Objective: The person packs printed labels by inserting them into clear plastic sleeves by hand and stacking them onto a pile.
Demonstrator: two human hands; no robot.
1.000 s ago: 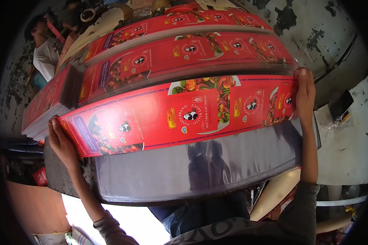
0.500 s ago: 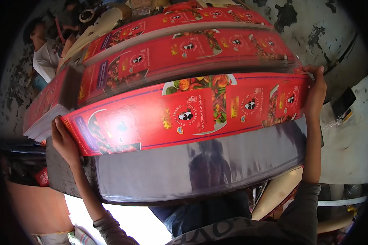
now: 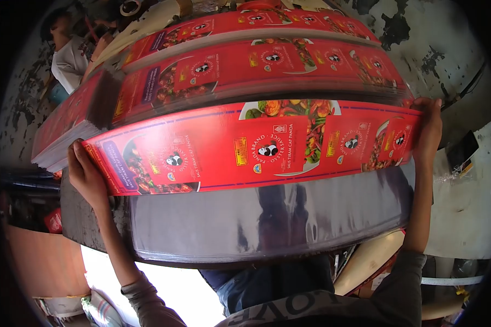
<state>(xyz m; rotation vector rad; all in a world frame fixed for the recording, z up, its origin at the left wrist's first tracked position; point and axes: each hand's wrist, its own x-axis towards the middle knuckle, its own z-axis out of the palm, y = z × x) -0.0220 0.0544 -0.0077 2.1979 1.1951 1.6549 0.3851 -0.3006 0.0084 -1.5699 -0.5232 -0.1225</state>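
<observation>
A long red printed sheet [image 3: 218,152] with panda logos and food pictures stretches between my two hands. My left hand [image 3: 86,171] grips its left end, the thumb and fingers closed on the edge. At the right end, my right hand [image 3: 430,125] holds the upper corner between thumb and fingers. Below the sheet lies a stack of clear, glossy plastic sheets [image 3: 213,229]. Just behind it is a stack of red printed sheets [image 3: 229,71], and a further red stack [image 3: 223,24] stands beyond that.
Another pile of printed sheets [image 3: 71,117] stands at the left. A person in a white shirt [image 3: 68,68] is at the upper left. A roll of tape [image 3: 130,7] lies at the back. A stained grey surface [image 3: 463,212] is at the right.
The held red sheet has shifted a little upward and right in view, with both hands still at its ends. My right hand's grip has changed from one second ago.
</observation>
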